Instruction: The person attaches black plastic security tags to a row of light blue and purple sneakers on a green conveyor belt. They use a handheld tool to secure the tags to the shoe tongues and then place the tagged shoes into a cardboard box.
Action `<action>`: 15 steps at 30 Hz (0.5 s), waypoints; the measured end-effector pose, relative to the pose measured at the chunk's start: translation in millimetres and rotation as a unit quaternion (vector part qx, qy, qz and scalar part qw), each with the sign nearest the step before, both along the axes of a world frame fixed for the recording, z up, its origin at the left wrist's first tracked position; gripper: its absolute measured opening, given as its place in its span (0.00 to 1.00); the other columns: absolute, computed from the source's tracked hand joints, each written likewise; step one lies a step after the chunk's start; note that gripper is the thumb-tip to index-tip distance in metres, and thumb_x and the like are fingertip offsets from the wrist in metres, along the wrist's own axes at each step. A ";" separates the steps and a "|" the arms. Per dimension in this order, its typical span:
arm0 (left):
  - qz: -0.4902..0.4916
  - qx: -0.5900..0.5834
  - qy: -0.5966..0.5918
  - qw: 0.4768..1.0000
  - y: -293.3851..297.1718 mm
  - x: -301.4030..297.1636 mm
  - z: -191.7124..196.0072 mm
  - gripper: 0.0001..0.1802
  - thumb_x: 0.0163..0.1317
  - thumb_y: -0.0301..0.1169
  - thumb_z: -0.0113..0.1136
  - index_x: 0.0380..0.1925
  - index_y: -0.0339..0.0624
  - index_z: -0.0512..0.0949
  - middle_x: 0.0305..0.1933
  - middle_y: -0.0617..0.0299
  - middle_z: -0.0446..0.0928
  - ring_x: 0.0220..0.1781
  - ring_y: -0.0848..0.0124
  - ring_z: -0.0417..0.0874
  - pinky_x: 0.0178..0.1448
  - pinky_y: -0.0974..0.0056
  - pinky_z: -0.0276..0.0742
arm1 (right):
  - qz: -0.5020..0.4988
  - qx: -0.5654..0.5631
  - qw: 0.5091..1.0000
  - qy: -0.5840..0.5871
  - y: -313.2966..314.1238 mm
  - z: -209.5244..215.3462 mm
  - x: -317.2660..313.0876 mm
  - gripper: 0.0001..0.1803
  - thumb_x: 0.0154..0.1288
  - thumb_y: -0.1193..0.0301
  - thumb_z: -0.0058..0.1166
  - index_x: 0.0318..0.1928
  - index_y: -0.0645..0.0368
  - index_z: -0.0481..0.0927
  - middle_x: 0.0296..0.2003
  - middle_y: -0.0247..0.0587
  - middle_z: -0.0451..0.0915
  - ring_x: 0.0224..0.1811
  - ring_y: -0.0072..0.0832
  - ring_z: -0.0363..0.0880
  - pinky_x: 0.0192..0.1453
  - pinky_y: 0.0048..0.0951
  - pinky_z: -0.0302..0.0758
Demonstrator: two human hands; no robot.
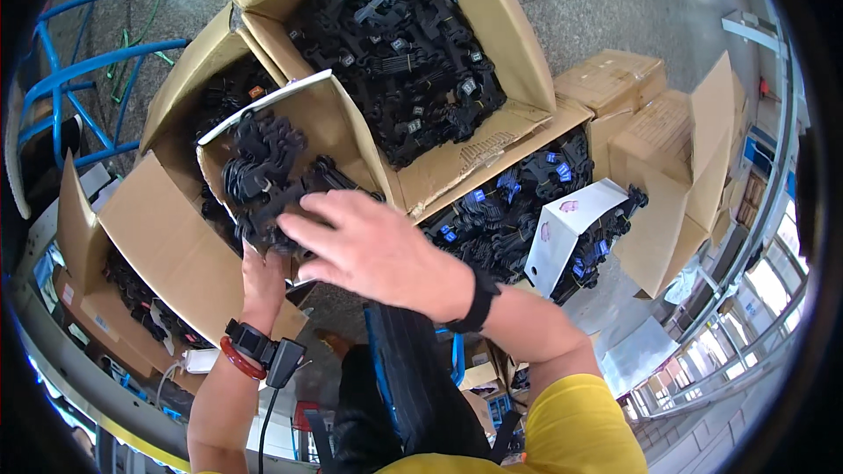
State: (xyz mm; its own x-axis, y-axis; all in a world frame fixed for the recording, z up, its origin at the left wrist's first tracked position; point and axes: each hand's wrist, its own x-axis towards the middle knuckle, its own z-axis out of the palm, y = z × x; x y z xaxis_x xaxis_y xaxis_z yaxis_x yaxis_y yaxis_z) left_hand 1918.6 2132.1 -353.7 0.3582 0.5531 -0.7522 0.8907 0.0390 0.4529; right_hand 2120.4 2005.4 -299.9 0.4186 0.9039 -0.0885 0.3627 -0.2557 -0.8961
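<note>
A small open carton (356, 132), white outside and brown inside, sits tilted over the boxes in front of me. It holds bunched black plastic pieces (263, 154) that look like small hangers. My right hand (373, 250) reaches over its near side, fingers stretched and apart, fingertips at the black pieces. Below, my left hand (262, 279) comes up at the carton's near edge, under the bunch. Its fingers are hidden by the pieces, so I cannot tell whether it grips them or the carton.
A large open carton (527, 61) of banded black hangers stands at the far side. Right of it lie hangers with blue tabs (514, 189) and a bent white card piece (562, 233). Closed cartons (610, 83) stand farther right. A blue tubular frame (123, 54) is at left.
</note>
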 end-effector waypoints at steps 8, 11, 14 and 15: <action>0.056 -0.007 0.030 0.998 5.8 -15.2 -14.8 0.28 0.61 0.24 0.46 0.64 0.37 0.59 0.48 0.53 0.75 0.47 0.65 0.75 0.53 0.63 0.70 | -0.339 -0.446 0.824 -0.091 -85.6 -209.8 116.6 0.56 0.42 0.62 0.72 0.69 0.53 0.51 0.61 0.65 0.59 0.61 0.53 0.66 0.63 0.41 0.67; 0.035 -0.005 0.001 0.999 6.8 -19.8 -19.0 0.30 0.61 0.24 0.45 0.65 0.37 0.57 0.51 0.50 0.75 0.51 0.61 0.76 0.57 0.61 0.69 | -0.385 -0.532 0.743 0.132 -93.1 -246.0 125.2 0.64 0.40 0.59 0.74 0.72 0.48 0.42 0.67 0.66 0.48 0.66 0.55 0.60 0.66 0.41 0.65; 0.021 0.006 -0.008 1.000 8.0 -23.8 -19.7 0.30 0.61 0.24 0.45 0.65 0.37 0.57 0.51 0.50 0.75 0.51 0.60 0.76 0.57 0.61 0.69 | -0.352 -0.488 0.795 0.075 -105.7 -270.8 111.7 0.50 0.43 0.63 0.72 0.66 0.52 0.58 0.62 0.60 0.53 0.60 0.53 0.66 0.63 0.41 0.68; 0.021 0.003 -0.004 1.000 7.9 -21.9 -20.1 0.30 0.61 0.24 0.45 0.65 0.37 0.57 0.51 0.50 0.75 0.51 0.60 0.76 0.57 0.61 0.69 | -0.343 -0.477 0.807 0.056 -111.7 -276.6 110.0 0.46 0.43 0.63 0.71 0.64 0.53 0.62 0.61 0.59 0.55 0.58 0.52 0.68 0.62 0.41 0.68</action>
